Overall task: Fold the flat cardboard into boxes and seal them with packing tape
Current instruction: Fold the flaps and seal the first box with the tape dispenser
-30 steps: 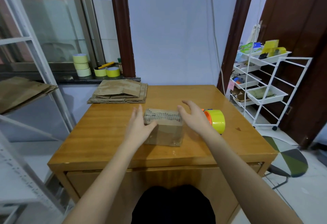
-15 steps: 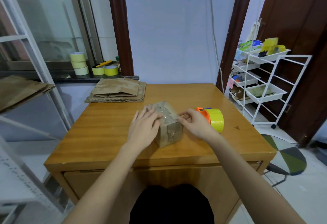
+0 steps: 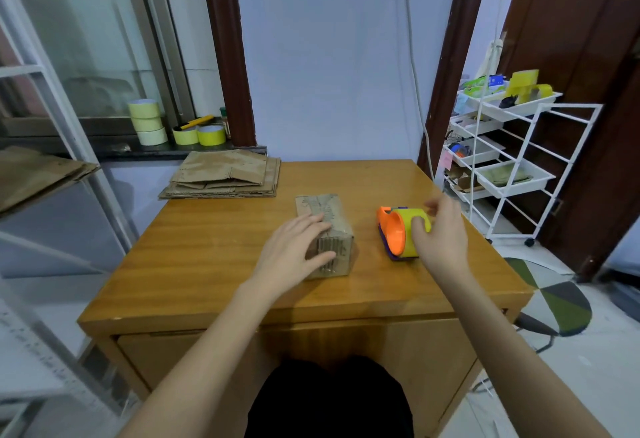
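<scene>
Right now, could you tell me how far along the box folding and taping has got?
One cardboard box stands folded on the table, with what looks like tape already along its top. In hand: the left hand rests on that box, thumb against its near end, while the right hand closes on the tape dispenser, apparently for another strip. Left: the stack of flat cardboard at the table's far corner, still unfolded.

A single head-worn wide-angle view looks forward and down over the wooden table (image 3: 221,264), close above both forearms, facing the far wall (image 3: 329,57).
</scene>
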Demonstrator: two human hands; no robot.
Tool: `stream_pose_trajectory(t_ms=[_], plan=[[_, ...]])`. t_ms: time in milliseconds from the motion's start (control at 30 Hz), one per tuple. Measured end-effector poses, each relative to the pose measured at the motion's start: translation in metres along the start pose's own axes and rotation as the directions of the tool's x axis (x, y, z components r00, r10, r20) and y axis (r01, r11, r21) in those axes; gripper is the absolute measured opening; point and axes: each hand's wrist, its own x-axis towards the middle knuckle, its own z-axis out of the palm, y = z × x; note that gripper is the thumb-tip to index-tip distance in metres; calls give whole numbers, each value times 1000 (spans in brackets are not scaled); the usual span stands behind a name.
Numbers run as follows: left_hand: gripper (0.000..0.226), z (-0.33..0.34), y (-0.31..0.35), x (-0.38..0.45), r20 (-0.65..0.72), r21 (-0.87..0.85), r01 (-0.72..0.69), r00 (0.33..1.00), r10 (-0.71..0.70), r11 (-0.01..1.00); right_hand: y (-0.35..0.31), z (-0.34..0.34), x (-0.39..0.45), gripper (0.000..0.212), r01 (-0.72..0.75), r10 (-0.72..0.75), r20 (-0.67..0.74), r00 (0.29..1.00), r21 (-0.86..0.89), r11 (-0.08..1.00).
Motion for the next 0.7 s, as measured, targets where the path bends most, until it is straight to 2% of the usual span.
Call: stream_pose_trajectory(t_ms=[100, 200, 267, 433, 533, 700], plan=[[53, 7, -3, 0, -64, -40, -1, 998, -2, 999, 32, -6, -1, 30, -123, 130, 153, 980, -55, 991], [52, 11, -4, -1, -96, -88, -4, 995, -4, 996, 58, -6, -8, 24, -161, 193, 324, 926, -124, 979], [54, 12, -3, -2, -98, -116, 10, 995, -21, 993, 68, -5, -12, 28, -164, 202, 384, 901, -129, 978], [69, 10, 0, -1, -63, -132, 75, 995, -84, 988, 67, 1, -11, 45, -66, 115, 469, 876, -119, 991], [65, 10, -1, 0, -52, -65, 39, 998, -42, 997, 67, 9, -9, 52, -35, 66, 456, 888, -76, 997], [63, 4, 1, 2, -51, -2, 15, 999, -15, 1000, 68, 18, -7, 32, 47, 27, 454, 890, -151, 987]])
